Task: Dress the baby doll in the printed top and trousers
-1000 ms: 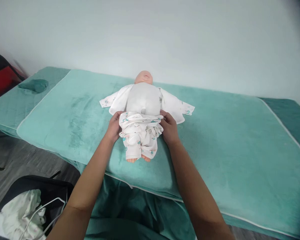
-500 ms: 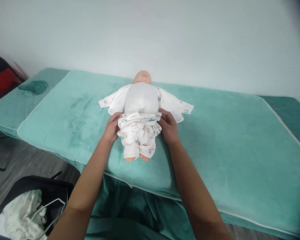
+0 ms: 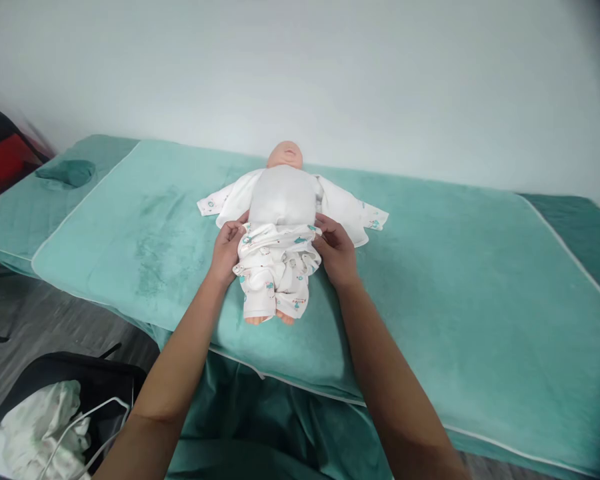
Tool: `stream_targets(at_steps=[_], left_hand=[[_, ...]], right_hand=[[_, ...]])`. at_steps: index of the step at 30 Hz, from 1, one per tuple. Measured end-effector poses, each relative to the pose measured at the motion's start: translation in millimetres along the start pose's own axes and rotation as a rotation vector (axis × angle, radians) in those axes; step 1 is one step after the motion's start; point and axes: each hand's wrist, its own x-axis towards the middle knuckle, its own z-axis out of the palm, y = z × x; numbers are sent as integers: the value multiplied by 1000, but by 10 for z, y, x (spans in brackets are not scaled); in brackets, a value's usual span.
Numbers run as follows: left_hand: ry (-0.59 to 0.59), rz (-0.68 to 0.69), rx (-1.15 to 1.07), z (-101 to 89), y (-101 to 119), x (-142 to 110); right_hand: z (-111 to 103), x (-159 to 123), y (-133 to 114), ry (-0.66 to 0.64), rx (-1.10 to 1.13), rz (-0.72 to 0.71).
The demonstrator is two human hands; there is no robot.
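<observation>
A baby doll [image 3: 283, 197] lies on its back on the green bed cover [image 3: 455, 300], head toward the wall. White printed pants [image 3: 275, 260] are bunched over its hips and legs, with the feet showing below the cuffs. My left hand [image 3: 229, 247] pinches the waistband at the left side of the doll. At the opposite side, my right hand [image 3: 336, 250] grips the waistband between thumb and fingers. Beneath the doll's bare white torso, a white long-sleeved top [image 3: 343, 207] is spread open, its sleeves pointing outward.
A black chair [image 3: 105, 373] at the lower left holds a crumpled pale cloth [image 3: 45, 427] and a white cable or wire [image 3: 113, 400]. The bed has a face hole [image 3: 67, 173] at its left end. Behind stands a white wall [image 3: 300, 73]. A red item [image 3: 3, 163] rests on another chair.
Both hands have drawn the waistband slightly up the torso, and the fingers have closed more on its edge. The doll's legs have shifted slightly left.
</observation>
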Motion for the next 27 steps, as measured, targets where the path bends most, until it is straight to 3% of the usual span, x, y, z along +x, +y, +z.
stream_targets(at_steps=[5,10,14,18,20,24,27], left_hand=[[114,115,216,72,23,370],[153,156,365,91,-4,713],[80,111,342,85,-86,708],[13,133,338,116,-29,636],[-49,194,383,149,50,618],[-203,278,587,226,214,607],[-238,269,687,266,293,646]], right_hand=[[13,261,-66,86,-149,-13],[-45,616,-31,54,-306,0],[-67,641,119,22,-234,83],[-59,550,164,19,-273,57],[-49,534,119,11,-328,-6],[-31,554,-30,-45,-533,-270],[-15,625,-114,-108,-686,-301]])
